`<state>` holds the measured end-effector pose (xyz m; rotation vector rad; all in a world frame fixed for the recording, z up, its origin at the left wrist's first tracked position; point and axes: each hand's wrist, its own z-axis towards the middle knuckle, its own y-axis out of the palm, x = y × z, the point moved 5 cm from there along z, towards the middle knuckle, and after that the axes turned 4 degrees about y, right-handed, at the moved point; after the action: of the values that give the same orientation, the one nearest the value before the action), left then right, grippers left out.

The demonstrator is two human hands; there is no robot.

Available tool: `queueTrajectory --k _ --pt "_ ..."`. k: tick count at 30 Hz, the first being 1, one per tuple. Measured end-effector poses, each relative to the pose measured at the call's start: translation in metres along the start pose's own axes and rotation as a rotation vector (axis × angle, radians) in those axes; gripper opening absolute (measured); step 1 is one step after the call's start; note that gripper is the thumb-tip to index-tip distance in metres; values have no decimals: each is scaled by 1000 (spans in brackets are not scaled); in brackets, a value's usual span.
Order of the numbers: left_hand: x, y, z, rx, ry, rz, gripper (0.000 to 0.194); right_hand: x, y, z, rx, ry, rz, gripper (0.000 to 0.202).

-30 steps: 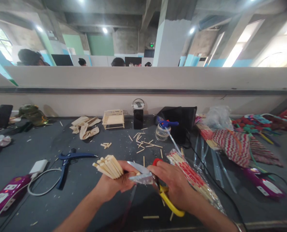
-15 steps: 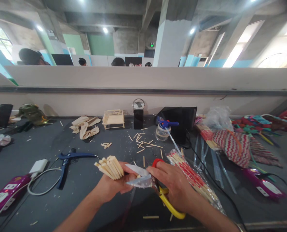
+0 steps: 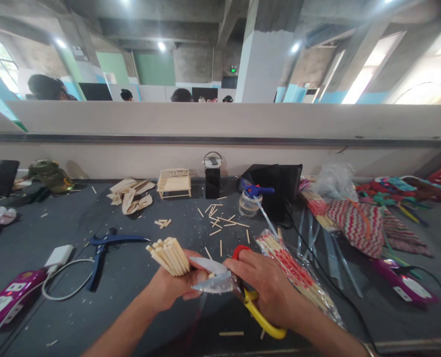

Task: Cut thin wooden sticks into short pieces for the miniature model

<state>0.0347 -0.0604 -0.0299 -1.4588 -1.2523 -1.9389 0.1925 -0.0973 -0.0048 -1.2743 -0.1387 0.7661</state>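
Observation:
A bundle of pale wooden sticks (image 3: 170, 257) is gripped in my left hand (image 3: 172, 290), its cut ends pointing up and to the left. My right hand (image 3: 267, 280) is closed on scissors (image 3: 263, 317) with red and yellow handles. The scissor blades are parted and reach left to my left hand's fingers, with a small pale stick end between them. Short cut sticks (image 3: 220, 223) lie scattered on the dark table beyond my hands. Right of my right hand lies a clear plastic pack of red-marked sticks (image 3: 291, 265).
A small wooden furniture model (image 3: 174, 184), a phone (image 3: 212, 183) and a blue glue gun (image 3: 257, 190) on a jar stand at the back. Blue cutters (image 3: 105, 243) and a purple power strip (image 3: 12, 297) lie left. Woven cloth (image 3: 358, 223) is at right.
The scissor blades have opened slightly wider. Both hands stay in nearly the same place, with their holds unchanged.

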Motion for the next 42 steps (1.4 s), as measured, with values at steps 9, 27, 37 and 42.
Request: queueTrajectory --k 9,27,37,42 --pt "0 0 0 24 10 -26 27 0 -3 1 -9 11 -55 36" --pt "-2 0 -1 -51 -8 26 30 5 5 -6 -121 63 -85 42" --pt "0 0 0 -16 44 -19 31 7 12 -6 23 80 26 24" --pt "-5 -34 -3 206 128 64 33 43 14 -11 63 433 115 26"
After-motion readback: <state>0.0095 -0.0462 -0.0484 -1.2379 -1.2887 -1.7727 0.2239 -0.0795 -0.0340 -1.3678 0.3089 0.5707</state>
